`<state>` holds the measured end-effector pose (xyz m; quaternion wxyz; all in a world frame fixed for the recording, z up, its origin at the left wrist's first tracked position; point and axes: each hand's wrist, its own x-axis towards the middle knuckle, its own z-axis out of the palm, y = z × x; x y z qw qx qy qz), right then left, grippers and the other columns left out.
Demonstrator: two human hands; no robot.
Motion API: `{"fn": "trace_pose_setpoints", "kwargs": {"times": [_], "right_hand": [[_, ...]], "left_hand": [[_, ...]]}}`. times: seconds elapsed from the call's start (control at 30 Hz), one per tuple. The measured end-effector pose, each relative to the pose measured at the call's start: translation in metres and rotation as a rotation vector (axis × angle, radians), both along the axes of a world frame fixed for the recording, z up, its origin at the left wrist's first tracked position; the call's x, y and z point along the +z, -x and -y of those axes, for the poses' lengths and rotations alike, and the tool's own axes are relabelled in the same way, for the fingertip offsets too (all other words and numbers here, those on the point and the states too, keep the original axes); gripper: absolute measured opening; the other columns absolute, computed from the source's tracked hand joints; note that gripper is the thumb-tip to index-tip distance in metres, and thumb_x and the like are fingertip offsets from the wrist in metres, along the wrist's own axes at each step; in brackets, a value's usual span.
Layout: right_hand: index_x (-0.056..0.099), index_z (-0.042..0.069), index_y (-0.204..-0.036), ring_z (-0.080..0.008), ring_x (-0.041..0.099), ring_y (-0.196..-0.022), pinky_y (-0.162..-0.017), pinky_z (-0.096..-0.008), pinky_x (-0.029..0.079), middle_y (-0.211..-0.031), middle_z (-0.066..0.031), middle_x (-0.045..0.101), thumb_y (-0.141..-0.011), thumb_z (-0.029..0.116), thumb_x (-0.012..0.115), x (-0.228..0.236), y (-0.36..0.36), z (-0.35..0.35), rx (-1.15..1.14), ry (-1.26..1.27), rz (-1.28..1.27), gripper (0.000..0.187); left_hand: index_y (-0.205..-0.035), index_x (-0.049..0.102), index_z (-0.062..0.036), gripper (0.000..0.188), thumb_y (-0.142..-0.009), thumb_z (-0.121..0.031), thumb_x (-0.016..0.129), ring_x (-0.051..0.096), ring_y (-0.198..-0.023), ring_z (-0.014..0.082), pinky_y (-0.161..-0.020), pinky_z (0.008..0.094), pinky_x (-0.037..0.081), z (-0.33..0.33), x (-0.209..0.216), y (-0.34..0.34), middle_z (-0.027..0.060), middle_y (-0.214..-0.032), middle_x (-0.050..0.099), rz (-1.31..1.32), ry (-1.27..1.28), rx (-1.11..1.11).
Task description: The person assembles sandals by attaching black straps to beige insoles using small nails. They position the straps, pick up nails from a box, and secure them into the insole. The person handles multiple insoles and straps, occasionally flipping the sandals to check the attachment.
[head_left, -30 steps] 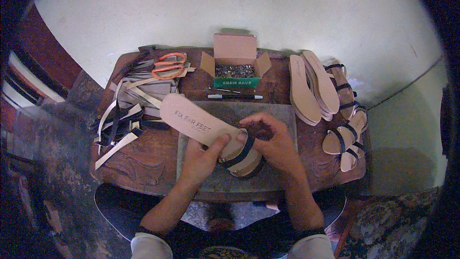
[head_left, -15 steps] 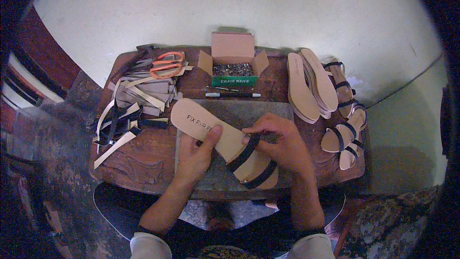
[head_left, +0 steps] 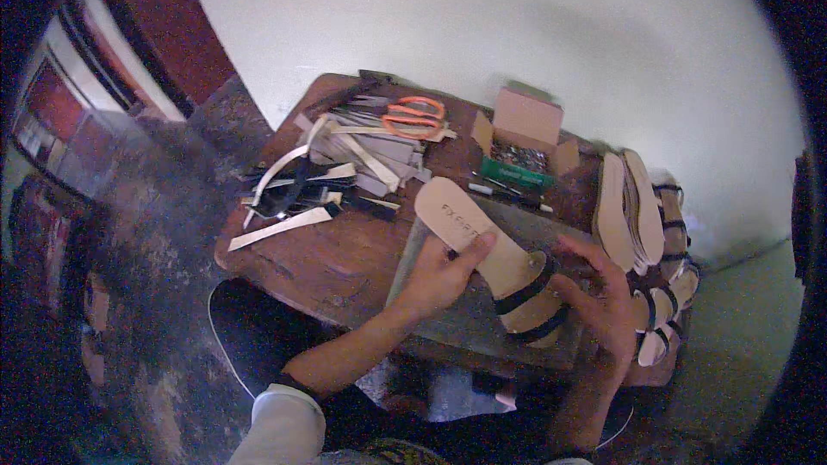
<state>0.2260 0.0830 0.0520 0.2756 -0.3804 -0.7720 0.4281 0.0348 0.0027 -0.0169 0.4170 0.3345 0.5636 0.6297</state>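
My left hand (head_left: 444, 271) grips a tan sandal (head_left: 505, 260) by the middle of its sole, thumb on top and fingers underneath. The sandal is tilted, its heel end toward the far left, and two black straps (head_left: 527, 294) cross its front part. Beside the straps, my right hand (head_left: 599, 297) has its fingers spread and holds nothing; its thumb is close to the strap edge. Under the sandal lies a grey board (head_left: 418, 245) on the wooden table (head_left: 301, 258).
Orange-handled scissors (head_left: 415, 116) rest on grey strips (head_left: 379, 155) at the far left. Nearer are black and cream straps (head_left: 297, 194). A green box of small nails (head_left: 517, 168) stands behind a marker (head_left: 508, 195). Stacked soles (head_left: 613, 207) and strapped sandals (head_left: 659, 349) lie right.
The view has swung left, shifting the table rightward in it. My right hand has let go of the strap and opened its fingers. My left hand keeps its hold on the sandal.
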Motion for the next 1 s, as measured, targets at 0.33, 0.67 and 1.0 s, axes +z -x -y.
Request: {"fn": "trace_pose_setpoints", "kwargs": {"times": [0.33,0.67,1.0], "right_hand": [[0.067,0.005,-0.100,-0.0173,0.061,-0.093,-0.084,-0.0311,0.048,-0.098,-0.0073,0.066,-0.076,0.003,0.067,-0.024,-0.016,-0.018,0.053,0.155,0.037,0.024],[0.068,0.003,-0.097,-0.0125,0.060,-0.087,-0.079,-0.0276,0.048,-0.092,-0.0041,0.066,-0.074,-0.001,0.065,-0.031,-0.019,-0.033,0.046,0.134,0.191,0.024],[0.067,0.005,-0.097,-0.0216,0.064,-0.084,-0.078,-0.0306,0.049,-0.088,-0.0092,0.066,-0.076,0.003,0.066,-0.017,0.028,-0.012,-0.007,-0.402,0.303,0.022]], "left_hand": [[-0.108,0.058,-0.0053,0.027,-0.090,-0.025,0.062,0.063,-0.086,0.0139,-0.063,0.0278,0.054,-0.001,-0.002,-0.001,0.0047,-0.097,0.065,0.219,-0.069,0.050],[-0.109,0.058,0.0000,0.037,-0.088,-0.030,0.063,0.065,-0.073,0.0132,-0.056,0.0287,0.053,0.030,0.015,0.042,0.0071,-0.087,0.067,-0.098,0.204,-0.104],[-0.102,0.062,0.0031,0.038,-0.087,-0.031,0.060,0.064,-0.067,0.0312,-0.063,0.0400,0.050,0.054,-0.011,0.065,0.0199,-0.074,0.064,-0.639,0.166,-0.039]]}}
